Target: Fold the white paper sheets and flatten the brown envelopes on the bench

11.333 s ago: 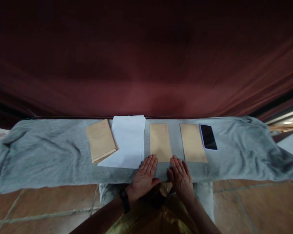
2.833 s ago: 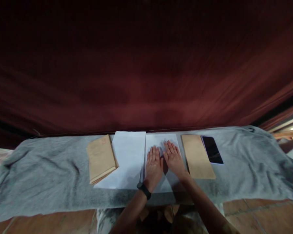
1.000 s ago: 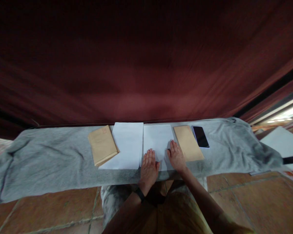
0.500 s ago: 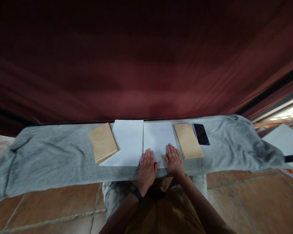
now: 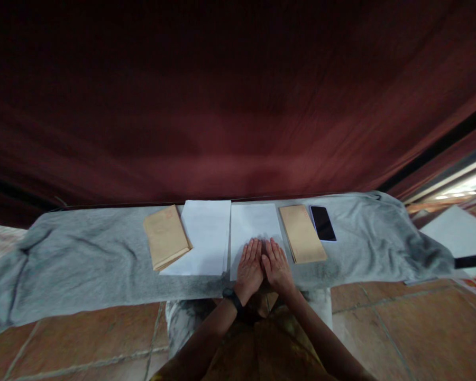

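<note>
Flat on a white sheet of paper [image 5: 254, 222] lie both of my hands, side by side near its front edge. My left hand [image 5: 250, 270], with a dark band on its wrist, has its fingers stretched out and grips nothing. Close against it, my right hand [image 5: 277, 269] also rests palm down with straight fingers. To the left is a stack of white paper [image 5: 206, 238], partly under brown envelopes [image 5: 166, 235]. More brown envelopes [image 5: 303, 235] sit just right of my right hand. The front edge of the single sheet is partly hidden under my hands.
A phone [image 5: 323, 223] with a dark screen lies beyond the right envelopes. Grey cloth [image 5: 91, 259] covers the narrow table. A dark red curtain [image 5: 238, 132] hangs along the back. White sheets [image 5: 460, 230] are at the far right, and floor tiles show below.
My left hand has slid right across the sheet until it sits beside my right hand. My right hand has barely moved. The view has shifted slightly.
</note>
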`<state>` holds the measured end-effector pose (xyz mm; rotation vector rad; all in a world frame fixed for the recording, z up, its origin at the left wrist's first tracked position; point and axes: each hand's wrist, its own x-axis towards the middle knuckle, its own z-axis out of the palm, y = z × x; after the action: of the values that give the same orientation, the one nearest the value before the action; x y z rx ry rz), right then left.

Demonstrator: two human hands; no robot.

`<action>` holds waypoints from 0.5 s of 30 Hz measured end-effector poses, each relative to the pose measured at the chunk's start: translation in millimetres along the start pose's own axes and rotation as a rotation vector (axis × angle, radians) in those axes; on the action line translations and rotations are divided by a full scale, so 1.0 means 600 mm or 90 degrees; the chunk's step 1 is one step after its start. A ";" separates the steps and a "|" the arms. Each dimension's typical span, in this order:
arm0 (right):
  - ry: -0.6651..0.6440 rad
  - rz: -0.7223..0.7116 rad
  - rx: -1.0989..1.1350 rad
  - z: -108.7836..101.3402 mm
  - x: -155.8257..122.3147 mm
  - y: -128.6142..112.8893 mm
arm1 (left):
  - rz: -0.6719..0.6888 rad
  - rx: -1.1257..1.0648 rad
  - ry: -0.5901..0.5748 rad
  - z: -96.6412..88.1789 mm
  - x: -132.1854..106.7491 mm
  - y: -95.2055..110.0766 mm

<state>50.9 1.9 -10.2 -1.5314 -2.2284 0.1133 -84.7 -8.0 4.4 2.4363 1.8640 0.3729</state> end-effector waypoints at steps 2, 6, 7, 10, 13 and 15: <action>-0.027 0.000 0.018 0.003 0.023 -0.010 | 0.017 0.002 -0.023 0.006 0.012 -0.003; -0.050 -0.029 -0.011 0.012 0.043 -0.010 | 0.006 0.011 -0.009 0.010 0.008 -0.023; -0.041 -0.031 -0.026 0.013 0.041 -0.006 | -0.005 0.015 0.002 0.009 0.003 -0.029; 0.012 -0.010 -0.061 0.018 0.026 0.010 | -0.051 0.024 0.037 0.008 -0.013 -0.044; 0.053 0.010 -0.076 0.022 0.010 0.023 | -0.096 0.027 0.062 0.010 -0.029 -0.051; 0.060 0.016 -0.078 0.024 0.004 0.028 | -0.120 0.033 0.066 0.011 -0.034 -0.052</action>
<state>58.9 13.1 -27.6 -1.5942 -2.1776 -0.0886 -117.6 -18.5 -11.1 2.2867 2.1504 0.4518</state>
